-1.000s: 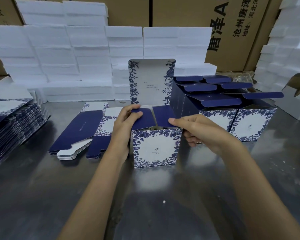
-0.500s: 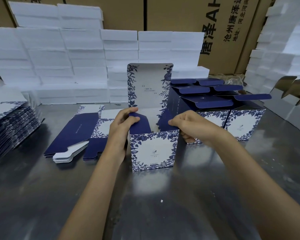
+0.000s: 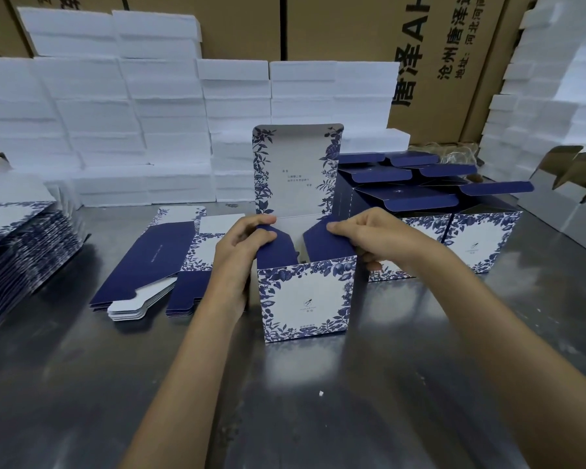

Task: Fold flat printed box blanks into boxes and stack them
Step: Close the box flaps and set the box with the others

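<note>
Flat blanks point(image 3: 24, 252) are piled far left, more blanks point(image 3: 156, 258) beside the left hand point(image 3: 241, 262). Mid-table, the box point(image 3: 307, 299) is being closed up: each navy side flap is pinched, left and right hand point(image 3: 379, 238). Probably flaps get tucked next, then the upright lid. Thin glossy card, floral print, steel table point(image 3: 285, 401). Done boxes point(image 3: 454, 231) are parked right.
</note>
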